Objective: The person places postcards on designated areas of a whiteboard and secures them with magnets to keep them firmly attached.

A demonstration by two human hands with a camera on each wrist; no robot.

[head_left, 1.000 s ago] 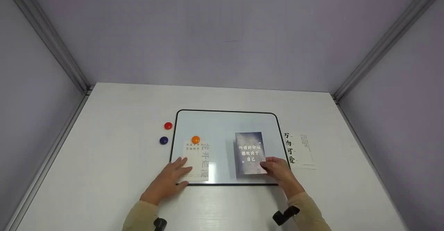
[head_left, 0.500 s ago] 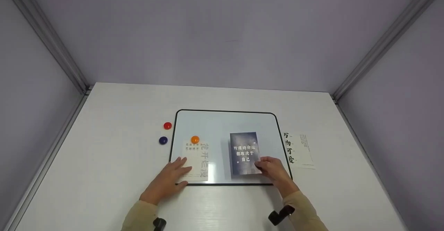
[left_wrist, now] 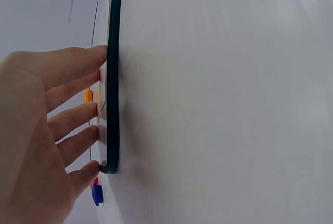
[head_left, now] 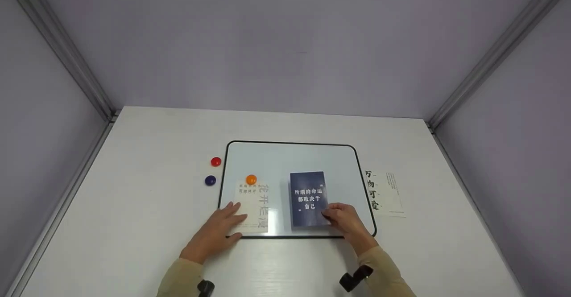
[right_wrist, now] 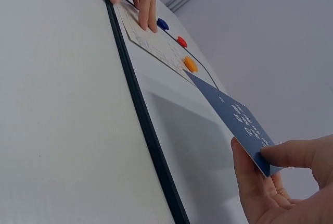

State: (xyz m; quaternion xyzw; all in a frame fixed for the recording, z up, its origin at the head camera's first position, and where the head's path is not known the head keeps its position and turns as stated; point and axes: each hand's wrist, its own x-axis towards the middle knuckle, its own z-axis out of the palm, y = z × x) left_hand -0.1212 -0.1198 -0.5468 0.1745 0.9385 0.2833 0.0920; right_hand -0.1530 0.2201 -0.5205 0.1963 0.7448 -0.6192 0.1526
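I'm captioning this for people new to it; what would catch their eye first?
Probably the dark blue card with white characters, pinched by the right hand above the black-edged whiteboard. Then the orange disc at the far edge of the cream card, which the left hand touches. A red disc and a blue disc stand out on the table, left of the board.

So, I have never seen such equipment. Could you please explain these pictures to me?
There is no machine here: a person works with two bare hands. The wide picture comes from a head camera; the other two come from wrist cameras. A black-edged whiteboard lies on a white table. The left hand touches a cream card with an orange disc at its far edge. The right hand holds a blue card. A red disc and dark blue disc lie at left, another pale card at right.
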